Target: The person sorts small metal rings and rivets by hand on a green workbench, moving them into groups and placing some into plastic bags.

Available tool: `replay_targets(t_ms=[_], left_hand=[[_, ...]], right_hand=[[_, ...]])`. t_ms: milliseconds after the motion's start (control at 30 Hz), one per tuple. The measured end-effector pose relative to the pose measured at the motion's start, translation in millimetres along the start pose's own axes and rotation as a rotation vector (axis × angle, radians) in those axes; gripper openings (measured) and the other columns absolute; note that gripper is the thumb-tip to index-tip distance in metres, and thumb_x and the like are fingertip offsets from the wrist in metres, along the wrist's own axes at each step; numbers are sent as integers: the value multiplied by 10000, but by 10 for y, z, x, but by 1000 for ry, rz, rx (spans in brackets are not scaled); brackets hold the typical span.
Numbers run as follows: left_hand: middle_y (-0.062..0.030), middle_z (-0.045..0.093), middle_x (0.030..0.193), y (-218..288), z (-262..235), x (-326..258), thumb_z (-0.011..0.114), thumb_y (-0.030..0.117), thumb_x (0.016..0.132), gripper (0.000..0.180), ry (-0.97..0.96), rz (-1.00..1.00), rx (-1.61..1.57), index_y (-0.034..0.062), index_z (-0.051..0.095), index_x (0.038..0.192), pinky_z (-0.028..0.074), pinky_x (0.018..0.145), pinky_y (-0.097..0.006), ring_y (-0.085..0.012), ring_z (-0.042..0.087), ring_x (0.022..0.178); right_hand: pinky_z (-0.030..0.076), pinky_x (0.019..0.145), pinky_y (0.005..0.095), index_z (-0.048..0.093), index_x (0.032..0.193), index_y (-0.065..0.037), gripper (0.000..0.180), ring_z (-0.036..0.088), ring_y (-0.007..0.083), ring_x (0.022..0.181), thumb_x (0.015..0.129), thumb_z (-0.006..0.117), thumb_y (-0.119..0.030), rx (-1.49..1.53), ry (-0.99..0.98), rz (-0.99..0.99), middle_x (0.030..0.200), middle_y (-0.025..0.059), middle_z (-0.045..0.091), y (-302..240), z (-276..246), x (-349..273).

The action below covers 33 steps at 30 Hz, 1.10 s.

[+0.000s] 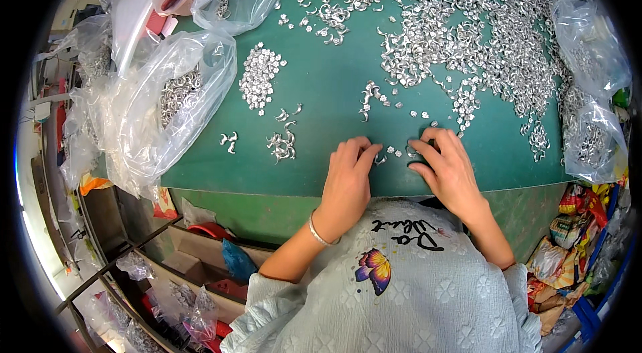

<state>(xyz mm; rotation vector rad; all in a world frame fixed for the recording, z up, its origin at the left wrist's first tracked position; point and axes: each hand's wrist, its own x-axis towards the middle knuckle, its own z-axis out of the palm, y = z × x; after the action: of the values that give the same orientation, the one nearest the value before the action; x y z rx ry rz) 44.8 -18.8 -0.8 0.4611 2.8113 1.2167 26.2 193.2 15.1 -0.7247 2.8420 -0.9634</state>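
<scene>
My left hand (348,172) is bunched, thumb and forefinger close together; I cannot tell whether they pinch anything. My right hand (451,169) has its thumb and forefinger spread in a loose curve. Between the two hands lie small silver knobs (394,152), and a curved hook (380,160) sits just beside my left thumb, all to the right of the neat pile (261,77) and nearer me. Pieces this tiny seem to call for light fingertips, one at a time, with the forearms low so that nothing gets swept along.

The near edge of the tabletop (321,85) runs past my wrists, well nearer me than the pile, so a careless drag toward me could drop pieces over it. Green surface shows to the right of the pile, up to the big heap (495,45), and I judge that to be my best room for moving. On the nearer side of the pile lies a clump of hooks (282,144); to its left, a clear plastic bag (167,112) bulges, crowding that side.
</scene>
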Motion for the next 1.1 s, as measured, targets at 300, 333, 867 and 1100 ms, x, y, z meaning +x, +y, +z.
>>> replay_targets(t_ms=[300,333,867,1100], left_hand=[[-142,543,1093,82,-32,-103,638,-51,800,399,69,-47,-15,7,576,1189,419,865,-391,-316,531,989],[-136,545,1093,60,-26,-123,650,-41,795,406,48,-40,2,13,577,1191,417,861,-385,-310,531,989],[-82,558,978,36,-26,-262,711,14,758,265,92,-14,50,55,618,1003,364,747,-368,-264,532,892],[-94,572,972,-8,46,-477,737,1,704,313,138,1,28,43,603,983,367,733,-382,-279,544,879]], right_hand=[[471,761,407,612,976,-6,251,556,308,887,751,720,-29,103,22,18,994,112,524,-58,134,-22],[471,761,408,609,974,-2,247,559,311,882,752,717,-22,111,40,14,989,117,526,-65,161,-46],[486,753,402,590,969,26,171,573,325,879,802,630,31,179,80,-69,997,137,552,-188,310,-76],[497,745,413,564,971,20,149,584,329,864,824,593,16,224,-58,-233,950,133,507,-482,624,699]])
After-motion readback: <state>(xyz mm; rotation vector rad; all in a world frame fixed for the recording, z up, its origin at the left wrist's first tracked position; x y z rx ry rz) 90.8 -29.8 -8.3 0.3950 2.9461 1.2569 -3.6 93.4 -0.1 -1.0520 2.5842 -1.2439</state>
